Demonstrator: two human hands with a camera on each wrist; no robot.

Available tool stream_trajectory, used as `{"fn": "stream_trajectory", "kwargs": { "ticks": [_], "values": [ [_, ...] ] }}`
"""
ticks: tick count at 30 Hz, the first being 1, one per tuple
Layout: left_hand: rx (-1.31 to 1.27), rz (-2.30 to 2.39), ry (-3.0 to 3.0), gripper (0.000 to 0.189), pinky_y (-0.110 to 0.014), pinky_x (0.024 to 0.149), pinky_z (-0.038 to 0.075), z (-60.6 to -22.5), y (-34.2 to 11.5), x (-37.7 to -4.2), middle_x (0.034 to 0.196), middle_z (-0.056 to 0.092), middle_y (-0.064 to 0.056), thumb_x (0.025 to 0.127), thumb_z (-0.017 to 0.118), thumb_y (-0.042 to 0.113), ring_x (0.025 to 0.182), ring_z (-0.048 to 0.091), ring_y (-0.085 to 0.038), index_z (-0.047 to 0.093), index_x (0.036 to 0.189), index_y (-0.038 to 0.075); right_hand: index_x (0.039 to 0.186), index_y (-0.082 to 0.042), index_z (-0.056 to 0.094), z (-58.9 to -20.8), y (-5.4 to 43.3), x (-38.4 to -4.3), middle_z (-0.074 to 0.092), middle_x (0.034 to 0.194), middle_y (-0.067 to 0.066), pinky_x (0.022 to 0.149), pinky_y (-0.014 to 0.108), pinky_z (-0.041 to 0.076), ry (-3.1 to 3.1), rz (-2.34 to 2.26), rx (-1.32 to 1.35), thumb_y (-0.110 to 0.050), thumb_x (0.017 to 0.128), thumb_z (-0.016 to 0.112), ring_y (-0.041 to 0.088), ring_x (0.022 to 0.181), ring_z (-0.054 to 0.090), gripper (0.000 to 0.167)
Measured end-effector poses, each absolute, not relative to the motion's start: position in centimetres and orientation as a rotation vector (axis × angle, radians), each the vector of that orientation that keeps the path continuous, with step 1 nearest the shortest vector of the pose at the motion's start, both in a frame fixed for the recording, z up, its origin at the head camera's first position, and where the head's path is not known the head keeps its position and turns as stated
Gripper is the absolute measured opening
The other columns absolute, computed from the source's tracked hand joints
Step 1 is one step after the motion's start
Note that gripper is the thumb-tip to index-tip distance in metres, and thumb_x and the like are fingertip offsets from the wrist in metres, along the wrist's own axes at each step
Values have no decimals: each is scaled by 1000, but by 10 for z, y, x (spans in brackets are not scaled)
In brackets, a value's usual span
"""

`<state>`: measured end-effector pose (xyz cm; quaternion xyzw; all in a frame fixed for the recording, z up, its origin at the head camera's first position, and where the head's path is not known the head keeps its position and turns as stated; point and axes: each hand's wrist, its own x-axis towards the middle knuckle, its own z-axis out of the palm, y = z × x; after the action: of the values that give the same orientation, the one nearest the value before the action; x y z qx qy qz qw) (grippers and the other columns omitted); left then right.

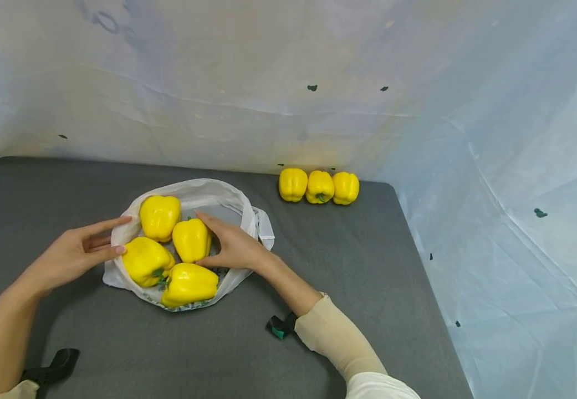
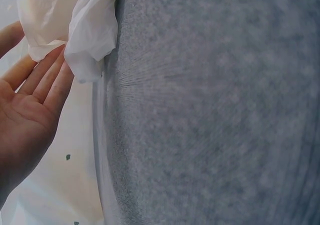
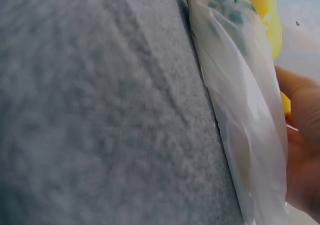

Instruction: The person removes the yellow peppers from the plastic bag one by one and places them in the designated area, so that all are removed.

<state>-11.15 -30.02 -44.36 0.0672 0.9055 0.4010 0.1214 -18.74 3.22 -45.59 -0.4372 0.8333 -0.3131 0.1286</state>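
Observation:
A white plastic bag [image 1: 213, 188] lies on the grey table with its mouth spread wide. Inside it are several yellow bell peppers, among them an upper-left pepper [image 1: 160, 217], a left pepper [image 1: 147, 260] and a lower pepper [image 1: 190, 284]. My right hand [image 1: 235, 244] reaches over the bag's right rim and holds another yellow bell pepper [image 1: 191, 240] between thumb and fingers. At the bag's left side, my left hand [image 1: 76, 252] touches the rim with extended fingers; the left wrist view shows these fingers [image 2: 47, 77] fairly straight against the plastic.
Three more yellow bell peppers [image 1: 320, 187] stand in a row by the table's back edge, right of the bag. Pale plastic sheeting [image 1: 268, 83] hangs behind the table and on the right. Dark straps [image 1: 282, 326] are on both wrists.

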Motion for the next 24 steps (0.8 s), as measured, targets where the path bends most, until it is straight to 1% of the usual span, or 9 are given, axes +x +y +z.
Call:
{"fn": "stream_trajectory", "kwargs": {
  "ticks": [3, 7, 9, 12, 15, 17, 19, 21, 24],
  "values": [
    [195, 1167, 2642, 69, -12, 72, 47, -443, -300, -111, 148, 38, -34, 96, 67, 33, 122, 52, -50, 37, 154, 10, 158, -8, 22, -456, 34, -188, 36, 158, 5, 112, 16, 27, 2426, -969, -1269, -39, 82, 81, 6, 142, 33, 101],
    [192, 1164, 2641, 69, -13, 72, 48, -443, -300, -111, 148, 38, -34, 96, 67, 33, 121, 52, -49, 37, 154, 10, 158, -11, 23, -454, 37, -189, 40, 155, 2, 109, 18, 35, 2405, -1056, -1248, -38, 81, 83, 4, 137, 40, 101],
    [186, 1162, 2640, 69, -17, 73, 51, -443, -300, -111, 148, 38, -35, 96, 67, 34, 122, 52, -49, 37, 154, 10, 158, -11, 23, -453, 40, -189, 40, 156, 0, 107, 21, 38, 2385, -1113, -1221, -36, 81, 83, 4, 136, 42, 101],
    [179, 1159, 2638, 69, -18, 73, 51, -443, -300, -110, 148, 38, -35, 96, 67, 34, 122, 52, -50, 37, 154, 10, 159, -12, 21, -451, 44, -190, 36, 158, -2, 107, 24, 40, 2360, -1189, -1168, -32, 82, 83, 3, 136, 42, 101],
    [177, 1158, 2634, 70, -18, 73, 50, -443, -299, -111, 148, 38, -35, 96, 67, 34, 122, 52, -50, 37, 154, 10, 159, -12, 21, -449, 48, -191, 32, 160, 0, 108, 24, 40, 2345, -1245, -1141, -29, 82, 83, 4, 137, 40, 100],
    [179, 1158, 2634, 70, -23, 74, 54, -443, -299, -111, 148, 37, -35, 96, 67, 35, 122, 52, -51, 37, 154, 10, 159, -10, 21, -448, 50, -192, 32, 161, 3, 107, 23, 40, 2339, -1269, -1139, -27, 82, 83, 5, 138, 40, 100],
    [184, 1160, 2636, 70, -33, 77, 58, -442, -299, -111, 149, 36, -35, 96, 67, 34, 122, 51, -53, 37, 154, 9, 158, -8, 21, -446, 52, -193, 32, 160, 7, 107, 23, 40, 2327, -1296, -1139, -25, 83, 83, 7, 138, 41, 99],
    [188, 1162, 2636, 70, -40, 78, 58, -442, -299, -111, 149, 36, -35, 96, 68, 34, 122, 50, -54, 37, 154, 9, 158, -7, 20, -445, 54, -194, 31, 160, 9, 107, 21, 39, 2321, -1309, -1130, -24, 83, 82, 7, 139, 40, 99],
    [189, 1156, 2637, 71, -43, 79, 58, -443, -299, -111, 150, 36, -35, 96, 68, 34, 122, 50, -54, 36, 154, 9, 158, -7, 20, -445, 57, -195, 30, 161, 11, 108, 23, 38, 2309, -1325, -1103, -22, 83, 82, 8, 140, 38, 99]
  ]
}}
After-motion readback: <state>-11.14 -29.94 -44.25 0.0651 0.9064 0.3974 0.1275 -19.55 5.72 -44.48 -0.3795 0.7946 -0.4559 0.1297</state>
